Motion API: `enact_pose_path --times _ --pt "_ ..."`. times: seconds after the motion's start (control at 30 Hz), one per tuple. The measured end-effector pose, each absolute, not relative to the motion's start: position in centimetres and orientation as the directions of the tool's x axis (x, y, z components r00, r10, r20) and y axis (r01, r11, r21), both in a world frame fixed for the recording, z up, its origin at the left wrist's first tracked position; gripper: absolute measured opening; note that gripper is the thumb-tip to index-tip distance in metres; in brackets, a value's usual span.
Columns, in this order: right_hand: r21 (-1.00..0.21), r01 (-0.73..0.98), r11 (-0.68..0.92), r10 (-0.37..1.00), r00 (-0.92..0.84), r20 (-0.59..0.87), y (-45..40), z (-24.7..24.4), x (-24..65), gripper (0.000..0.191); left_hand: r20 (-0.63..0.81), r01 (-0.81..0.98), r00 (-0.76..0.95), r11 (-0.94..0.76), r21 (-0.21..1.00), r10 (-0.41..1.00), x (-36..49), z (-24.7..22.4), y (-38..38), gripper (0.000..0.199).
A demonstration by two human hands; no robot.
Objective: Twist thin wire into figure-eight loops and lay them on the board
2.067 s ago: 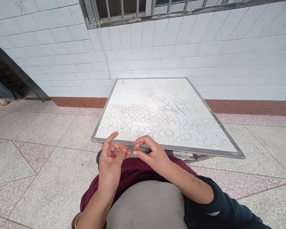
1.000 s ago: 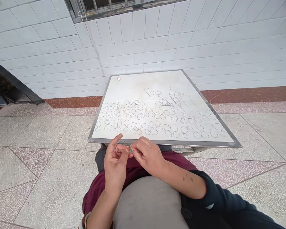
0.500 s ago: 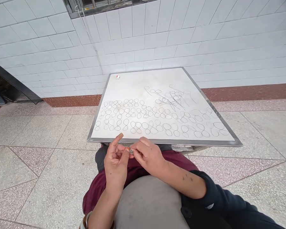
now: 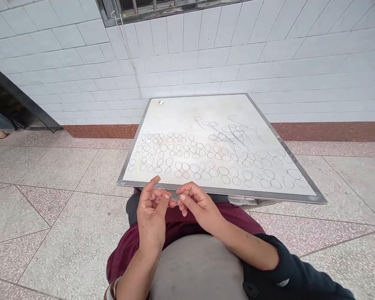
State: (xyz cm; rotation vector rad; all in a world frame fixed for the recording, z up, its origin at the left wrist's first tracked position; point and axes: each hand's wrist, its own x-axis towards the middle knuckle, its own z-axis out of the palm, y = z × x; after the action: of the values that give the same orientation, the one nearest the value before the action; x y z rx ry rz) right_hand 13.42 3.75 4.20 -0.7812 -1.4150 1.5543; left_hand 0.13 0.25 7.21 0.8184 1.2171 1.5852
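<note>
My left hand [image 4: 152, 216] is at the near edge of the white board, thumb and fingers pinched on a thin wire [image 4: 159, 186]. Its index finger is raised and has a tan covering on the tip; orange shows at the thumb tip. Close on the right, my right hand [image 4: 201, 208] has thumb and index finger pressed together at the same fine wire, whose end is too small to make out. On the white board [image 4: 181, 108] lie rows of thin dark wire loops [image 4: 225, 171], many shaped like figure eights. A looser tangle of wires [image 4: 229, 135] lies farther back.
A small red-and-white object [image 4: 160, 103] sits at the board's far left corner. The board has a grey metal rim [image 4: 221, 192] and stands close to a white tiled wall [image 4: 175, 62]. A cord [image 4: 133, 62] hangs below the barred window. A dark doorway [image 4: 15, 104] is at left.
My right hand has drawn slightly right, away from the left fingers, and its finger pose has opened up a little. My left hand stays nearly in place. The view has shifted slightly.
</note>
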Motion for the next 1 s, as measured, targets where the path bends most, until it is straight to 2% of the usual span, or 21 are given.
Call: enact_pose_path --times 0.13,0.3,0.53,0.8,1.0 --pt "-0.979 -0.2 0.026 0.88 -0.461 0.118 4.0 4.4 13.7 0.022 -0.02 -0.246 -0.294 -0.055 0.968 0.956 -0.5 7.3 0.4 0.047" --pt "-0.989 -0.145 -0.012 0.84 -0.538 0.069 4.7 5.3 13.9 0.023 -0.025 -0.197 -0.13 -0.001 0.98 0.991 -1.6 8.3 0.3 0.062" --pt "-0.964 -0.233 -0.125 0.834 -0.551 0.025 4.8 5.6 13.3 0.02 -0.085 -0.196 -0.016 0.08 0.977 0.996 -2.0 9.2 0.9 0.06" --pt "-0.932 -0.299 -0.202 0.846 -0.533 -0.012 4.7 5.8 13.3 0.019 -0.083 -0.291 0.007 0.081 0.953 0.997 -2.3 8.6 0.6 0.053" --pt "-0.922 -0.326 -0.209 0.865 -0.501 -0.019 4.7 5.8 13.0 0.019 -0.092 -0.329 -0.126 0.045 0.943 0.988 -2.0 7.8 -0.1 0.043"
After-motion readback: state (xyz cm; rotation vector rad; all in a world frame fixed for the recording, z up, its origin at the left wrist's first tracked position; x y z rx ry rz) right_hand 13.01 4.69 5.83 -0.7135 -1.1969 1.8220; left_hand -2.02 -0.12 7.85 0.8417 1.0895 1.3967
